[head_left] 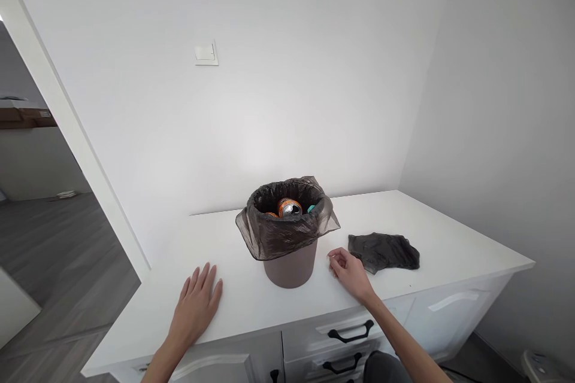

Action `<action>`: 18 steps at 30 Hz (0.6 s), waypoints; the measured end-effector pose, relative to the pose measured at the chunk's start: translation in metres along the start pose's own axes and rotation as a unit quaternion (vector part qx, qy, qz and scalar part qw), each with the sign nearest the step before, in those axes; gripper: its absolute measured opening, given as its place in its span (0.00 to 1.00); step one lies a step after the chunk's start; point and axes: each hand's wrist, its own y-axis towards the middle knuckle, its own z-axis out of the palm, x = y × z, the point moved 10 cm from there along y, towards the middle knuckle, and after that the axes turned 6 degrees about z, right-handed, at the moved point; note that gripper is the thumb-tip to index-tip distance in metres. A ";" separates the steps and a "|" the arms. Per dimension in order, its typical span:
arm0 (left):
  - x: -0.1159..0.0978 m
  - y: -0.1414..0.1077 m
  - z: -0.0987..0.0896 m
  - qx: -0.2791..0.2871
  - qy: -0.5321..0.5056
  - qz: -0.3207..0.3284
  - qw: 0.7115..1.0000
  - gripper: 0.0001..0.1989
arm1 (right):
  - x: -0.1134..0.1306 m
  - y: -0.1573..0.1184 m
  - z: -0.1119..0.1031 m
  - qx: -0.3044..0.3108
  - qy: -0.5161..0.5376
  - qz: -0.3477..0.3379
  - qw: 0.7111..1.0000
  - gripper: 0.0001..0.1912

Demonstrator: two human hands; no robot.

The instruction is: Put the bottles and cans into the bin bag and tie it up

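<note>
Down in the bin, an orange can sits half hidden, left hand spread flat, right hand curled nearby (can't tell if it's pinching anything).

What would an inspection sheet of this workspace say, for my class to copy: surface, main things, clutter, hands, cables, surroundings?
Surface: white, flat countertop on white cabinets.
Main things: brownish, round bin, upright; translucent dark plastic liner over its rim; orange-and-silver metal can and part of a turquoise item inside; crumpled dark plastic bag lying right of the bin.
Clutter: tiny dark speck near the front edge.
Hands: left hand palm down on the countertop; right hand curled beside the bin, grip unclear.
Cables: thin dark cord, low right.
Surroundings: plain white wall, white light switch, doorway at left.
</note>
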 end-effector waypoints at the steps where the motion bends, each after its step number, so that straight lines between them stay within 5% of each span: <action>1: -0.001 0.000 -0.001 -0.004 -0.001 0.000 1.000 0.34 | 0.001 -0.001 0.000 0.001 0.003 0.001 1.000 0.13; 6: -0.004 -0.007 -0.016 -0.052 -0.027 -0.013 0.998 0.32 | 0.006 -0.008 0.006 0.016 0.032 0.014 0.999 0.17; 10: -0.019 -0.009 -0.063 -0.164 -0.124 0.019 0.979 0.24 | 0.028 -0.009 0.009 0.068 0.089 0.038 0.993 0.25; 12: -0.023 0.002 -0.084 -0.168 -0.231 0.002 0.958 0.22 | 0.050 -0.005 0.007 0.107 0.160 0.068 0.979 0.27; 15: -0.035 0.033 -0.093 -0.072 -0.446 -0.084 0.888 0.26 | 0.096 0.006 -0.002 0.146 0.261 0.100 0.949 0.27; 18: -0.069 0.062 -0.095 0.050 -0.648 -0.143 0.746 0.31 | 0.140 0.014 -0.014 0.157 0.275 0.115 0.942 0.22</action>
